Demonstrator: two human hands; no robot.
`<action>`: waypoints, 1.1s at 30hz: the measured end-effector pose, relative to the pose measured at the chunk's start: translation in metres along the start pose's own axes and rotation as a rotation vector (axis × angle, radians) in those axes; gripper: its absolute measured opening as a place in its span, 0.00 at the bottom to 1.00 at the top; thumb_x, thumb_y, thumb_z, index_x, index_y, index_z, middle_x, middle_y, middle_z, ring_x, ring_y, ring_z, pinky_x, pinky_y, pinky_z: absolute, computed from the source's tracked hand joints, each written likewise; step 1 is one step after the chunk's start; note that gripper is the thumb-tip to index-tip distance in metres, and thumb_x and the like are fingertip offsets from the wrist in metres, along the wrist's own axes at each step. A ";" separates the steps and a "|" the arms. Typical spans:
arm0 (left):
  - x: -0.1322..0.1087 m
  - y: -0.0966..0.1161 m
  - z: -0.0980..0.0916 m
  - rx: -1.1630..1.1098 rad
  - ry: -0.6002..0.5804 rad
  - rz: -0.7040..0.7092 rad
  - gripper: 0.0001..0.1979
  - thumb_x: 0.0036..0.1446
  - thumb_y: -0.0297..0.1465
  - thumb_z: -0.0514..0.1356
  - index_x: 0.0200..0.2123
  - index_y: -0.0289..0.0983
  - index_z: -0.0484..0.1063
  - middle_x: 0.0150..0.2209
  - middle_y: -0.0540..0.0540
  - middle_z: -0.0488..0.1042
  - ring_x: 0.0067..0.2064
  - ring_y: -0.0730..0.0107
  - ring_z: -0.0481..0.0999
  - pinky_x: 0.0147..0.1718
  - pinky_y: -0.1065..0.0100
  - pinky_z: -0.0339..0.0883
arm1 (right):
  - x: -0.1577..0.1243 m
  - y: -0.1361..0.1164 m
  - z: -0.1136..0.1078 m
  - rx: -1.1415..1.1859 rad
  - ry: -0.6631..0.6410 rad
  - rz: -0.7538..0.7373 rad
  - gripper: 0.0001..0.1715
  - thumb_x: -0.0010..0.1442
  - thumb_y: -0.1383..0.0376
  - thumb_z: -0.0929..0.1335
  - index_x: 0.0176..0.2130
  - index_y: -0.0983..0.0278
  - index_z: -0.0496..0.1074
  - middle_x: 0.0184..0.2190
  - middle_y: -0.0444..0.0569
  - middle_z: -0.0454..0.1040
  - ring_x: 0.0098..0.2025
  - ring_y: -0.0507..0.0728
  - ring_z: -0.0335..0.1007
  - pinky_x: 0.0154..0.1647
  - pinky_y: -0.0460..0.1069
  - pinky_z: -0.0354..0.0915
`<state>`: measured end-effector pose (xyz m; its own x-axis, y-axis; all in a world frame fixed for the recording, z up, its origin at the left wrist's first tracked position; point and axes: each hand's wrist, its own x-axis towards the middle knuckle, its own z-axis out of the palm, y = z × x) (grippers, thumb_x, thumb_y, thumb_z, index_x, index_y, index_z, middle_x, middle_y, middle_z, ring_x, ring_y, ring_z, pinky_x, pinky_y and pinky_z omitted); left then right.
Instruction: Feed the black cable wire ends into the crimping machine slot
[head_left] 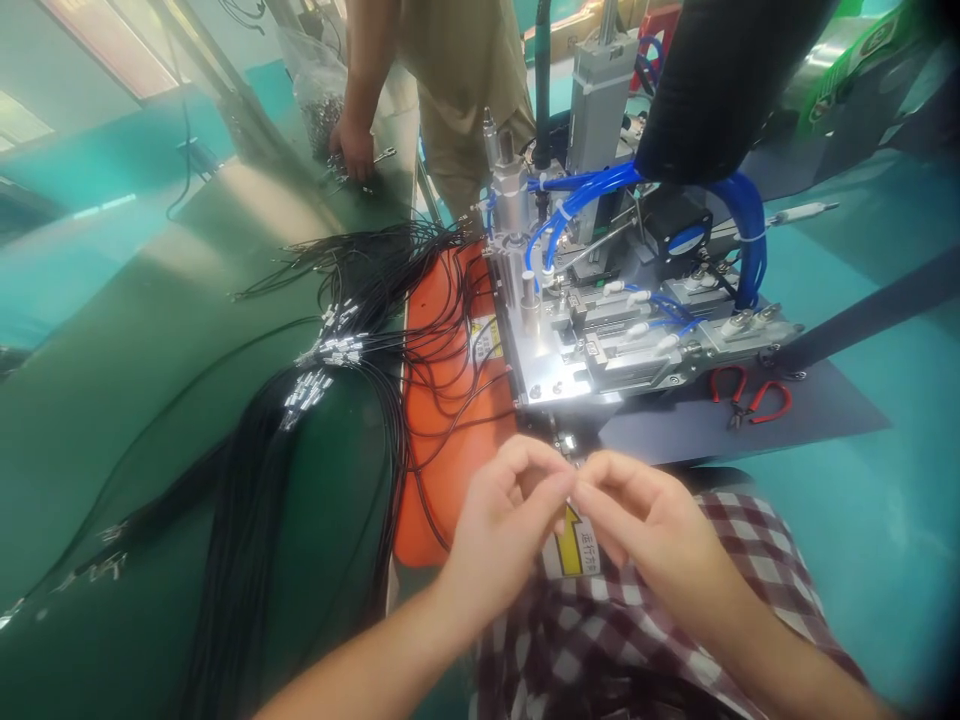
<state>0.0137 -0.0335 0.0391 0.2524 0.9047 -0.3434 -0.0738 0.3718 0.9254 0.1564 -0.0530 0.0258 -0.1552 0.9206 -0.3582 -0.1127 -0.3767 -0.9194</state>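
Observation:
My left hand (517, 510) and my right hand (637, 500) meet over my lap, just in front of the machine (555, 370). Thumb and forefinger are pinched together on both, fingertips touching or nearly so. Whatever sits between the fingertips is too small or hidden to make out. Below them shows a label with a yellow arrow (571, 545). To the left of my hands, several thin black cables (450, 400) trail over an orange panel (435, 500) toward the machine's edge.
A thick bundle of black cables with metal ends (255, 480) lies on the green table (90, 400). Red-handled pliers (739, 410) rest on a grey plate at the right. Blue air hoses (754, 245) arch over the machine. Behind the table, a co-worker's hand (354, 150) reaches down to small metal-ended parts.

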 end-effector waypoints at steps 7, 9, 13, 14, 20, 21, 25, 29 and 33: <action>0.000 0.006 -0.001 -0.191 -0.114 -0.159 0.10 0.62 0.35 0.56 0.31 0.35 0.62 0.23 0.52 0.67 0.20 0.81 0.60 0.20 0.76 0.53 | 0.000 0.003 0.001 -0.309 0.099 -0.316 0.12 0.62 0.64 0.66 0.26 0.62 0.66 0.24 0.45 0.71 0.25 0.52 0.66 0.27 0.46 0.63; -0.001 0.006 -0.001 -0.252 -0.133 -0.191 0.09 0.63 0.34 0.55 0.32 0.35 0.62 0.22 0.52 0.65 0.20 0.81 0.58 0.19 0.76 0.51 | -0.001 0.004 0.001 -0.461 0.146 -0.462 0.13 0.61 0.68 0.65 0.25 0.62 0.65 0.23 0.44 0.68 0.24 0.51 0.64 0.27 0.47 0.62; 0.000 0.000 -0.004 -0.383 -0.160 -0.232 0.09 0.63 0.34 0.54 0.33 0.34 0.63 0.18 0.56 0.59 0.19 0.82 0.52 0.18 0.76 0.44 | -0.001 0.007 0.002 -0.683 0.190 -0.776 0.12 0.60 0.74 0.63 0.26 0.64 0.66 0.21 0.42 0.63 0.21 0.50 0.59 0.23 0.46 0.57; 0.000 -0.001 -0.004 -0.398 -0.166 -0.239 0.09 0.63 0.34 0.54 0.33 0.34 0.63 0.18 0.56 0.58 0.19 0.82 0.51 0.18 0.77 0.44 | -0.001 0.008 0.002 -0.699 0.185 -0.807 0.12 0.60 0.75 0.63 0.27 0.64 0.66 0.21 0.42 0.63 0.21 0.50 0.58 0.23 0.47 0.57; 0.002 0.006 -0.004 -0.270 -0.234 -0.232 0.09 0.62 0.36 0.56 0.35 0.36 0.62 0.20 0.55 0.64 0.18 0.81 0.59 0.17 0.78 0.53 | -0.001 0.008 -0.004 -0.575 0.203 -0.657 0.13 0.61 0.73 0.64 0.25 0.62 0.65 0.22 0.42 0.63 0.23 0.50 0.60 0.24 0.46 0.60; 0.002 0.007 -0.004 -0.224 -0.217 -0.220 0.09 0.60 0.35 0.59 0.37 0.37 0.62 0.22 0.54 0.67 0.19 0.80 0.63 0.19 0.78 0.57 | -0.001 0.007 -0.006 -0.567 0.217 -0.645 0.13 0.61 0.73 0.65 0.25 0.62 0.64 0.22 0.42 0.63 0.23 0.50 0.60 0.24 0.46 0.59; 0.001 0.006 -0.002 -0.023 -0.129 -0.173 0.12 0.51 0.29 0.66 0.35 0.36 0.65 0.25 0.53 0.70 0.24 0.78 0.70 0.23 0.77 0.64 | -0.004 0.006 -0.009 -0.577 0.271 -0.663 0.13 0.60 0.72 0.66 0.25 0.62 0.63 0.22 0.40 0.62 0.23 0.50 0.58 0.23 0.46 0.57; 0.002 -0.001 -0.003 -0.029 -0.089 -0.170 0.08 0.56 0.32 0.63 0.31 0.34 0.67 0.18 0.52 0.69 0.18 0.78 0.67 0.17 0.78 0.62 | -0.005 0.005 -0.011 -0.567 0.240 -0.609 0.11 0.61 0.71 0.65 0.27 0.61 0.65 0.23 0.42 0.64 0.24 0.50 0.60 0.24 0.47 0.58; 0.004 -0.004 -0.006 -0.135 -0.106 -0.163 0.09 0.58 0.33 0.61 0.32 0.33 0.68 0.21 0.50 0.72 0.16 0.77 0.69 0.12 0.79 0.60 | -0.001 0.007 -0.017 -0.572 0.208 -0.572 0.04 0.62 0.69 0.66 0.33 0.61 0.70 0.27 0.43 0.68 0.26 0.51 0.62 0.26 0.47 0.60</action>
<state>0.0093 -0.0300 0.0335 0.3707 0.8063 -0.4609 -0.1505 0.5419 0.8269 0.1724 -0.0549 0.0174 -0.0352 0.9754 0.2177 0.4054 0.2130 -0.8889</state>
